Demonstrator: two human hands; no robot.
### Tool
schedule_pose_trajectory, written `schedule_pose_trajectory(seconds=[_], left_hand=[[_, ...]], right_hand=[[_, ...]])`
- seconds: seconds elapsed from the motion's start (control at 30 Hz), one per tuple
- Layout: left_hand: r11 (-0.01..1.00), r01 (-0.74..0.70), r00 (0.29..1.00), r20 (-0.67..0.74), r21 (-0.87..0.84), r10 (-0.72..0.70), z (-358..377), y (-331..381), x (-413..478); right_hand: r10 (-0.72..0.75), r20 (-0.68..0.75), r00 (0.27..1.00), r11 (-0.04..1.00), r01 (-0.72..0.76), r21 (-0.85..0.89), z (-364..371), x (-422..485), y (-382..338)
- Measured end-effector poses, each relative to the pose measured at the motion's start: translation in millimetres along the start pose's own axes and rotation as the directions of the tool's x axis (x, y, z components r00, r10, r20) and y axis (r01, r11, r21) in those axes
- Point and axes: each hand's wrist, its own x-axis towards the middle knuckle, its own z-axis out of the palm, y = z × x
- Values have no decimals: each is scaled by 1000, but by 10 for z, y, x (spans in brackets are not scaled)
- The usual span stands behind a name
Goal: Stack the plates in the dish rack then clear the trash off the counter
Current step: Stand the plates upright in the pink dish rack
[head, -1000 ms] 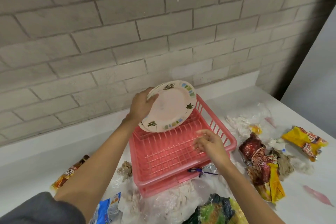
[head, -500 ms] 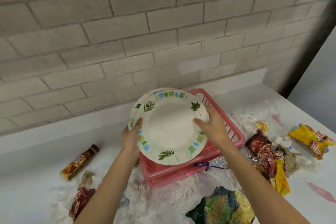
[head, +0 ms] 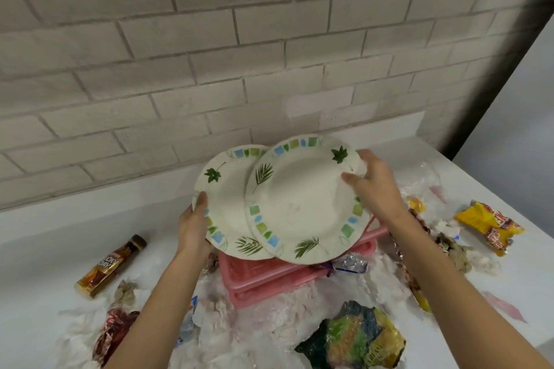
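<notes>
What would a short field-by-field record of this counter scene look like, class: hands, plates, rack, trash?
left hand: grips left edge of rear plate
right hand: grips right edge of front plate
plates: two, leaf-patterned, overlapping, held tilted above the rack
dish rack: pink, mostly hidden under plates
trash on counter: brown wrapper left, yellow wrapper right, green bag near front
task state: plates not yet racked

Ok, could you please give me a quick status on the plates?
Left hand holds rear plate, right hand holds front plate. Both above rack. Trash uncleared.
</notes>
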Motion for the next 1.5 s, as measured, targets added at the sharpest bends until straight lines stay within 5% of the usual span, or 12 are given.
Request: schedule_pose_trajectory(seconds=[0.23, 0.43, 0.73, 0.97, 1.27, 1.5], left_hand=[[992, -121, 992, -31, -39, 119, -45, 207, 24], [994, -95, 995, -30, -50, 93, -128, 141, 50], [998, -62, 998, -29, 3, 62, -64, -209, -163], [943, -253, 963, -38, 218, 267, -39, -380, -197], [921, -310, 946, -19, 234, 323, -41, -415, -187], [953, -266, 963, 1, 146, 268, -65, -385, -190]], right_hand=[[-237, -233, 943, 920, 140, -366, -715, 310, -307], [-241, -161, 957, 844, 125, -522, -557, 469, -195], [-216, -51, 975, 801, 147, -580, -32, 431, 86], [-242, -47, 969, 792, 169, -587, 116, 299, 110], [-241, -19, 970, 815, 191, -547, 52, 107, 241], [-104, -66, 992, 919, 70, -387, -135, 43, 259]])
